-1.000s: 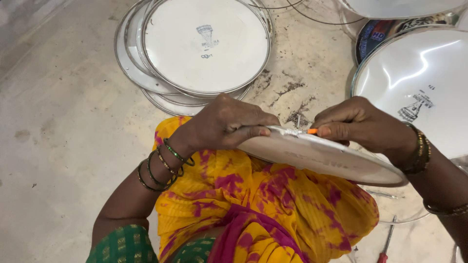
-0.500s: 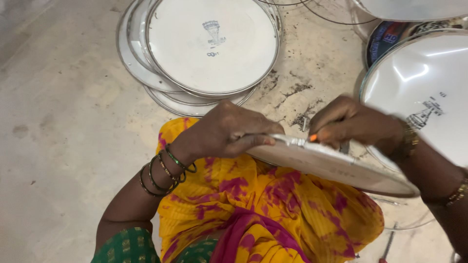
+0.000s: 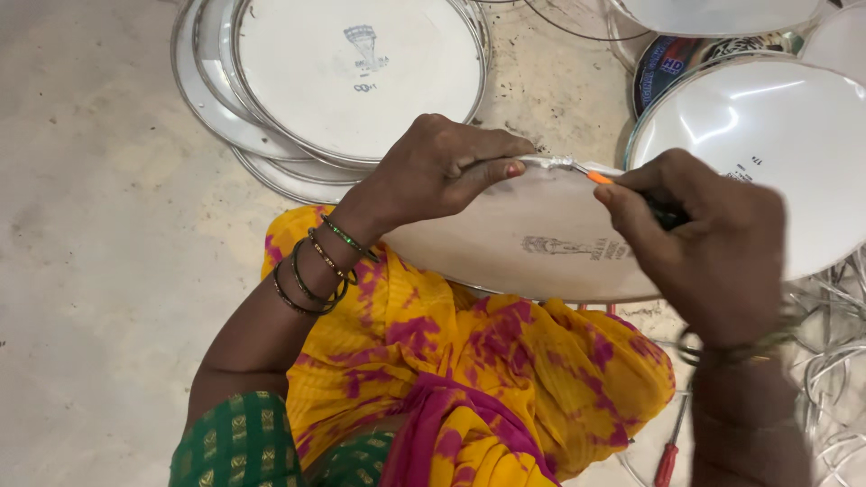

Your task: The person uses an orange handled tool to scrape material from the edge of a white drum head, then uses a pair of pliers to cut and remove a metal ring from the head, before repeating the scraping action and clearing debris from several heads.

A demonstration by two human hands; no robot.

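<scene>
- Surface: a pale, scuffed concrete floor lies under you, stained darker near the top centre.
- Your lap: yellow cloth with magenta patches covers your knee, with a green checked sleeve at the lower left.
- Held item: a round white disc rests tilted across your knee between both hands, its far rim raised; a small grey printed emblem sits on its near face.
- Your left hand: it lies over the disc's upper left rim, fingers curled together and pressed down on the edge, thumb stretched along the rim toward the right. Green and gold bangles ring the wrist.
- Your right hand: fingers closed tight around a small tool with an orange tip; only the tip and a bit of dark handle show. The tip touches the disc's top rim, just beside your left thumb, where a strip of shiny foil-like edging sits.
- Stack, upper left: several round metal-rimmed discs lie overlapped on the floor, the top one white with a small printed mark.
- Right side: a large white disc lies just behind your right hand, with more discs beyond it at the top edge.
- Lower right: loose metal rings are heaped on the floor; a red-handled screwdriver lies near your knee.
</scene>
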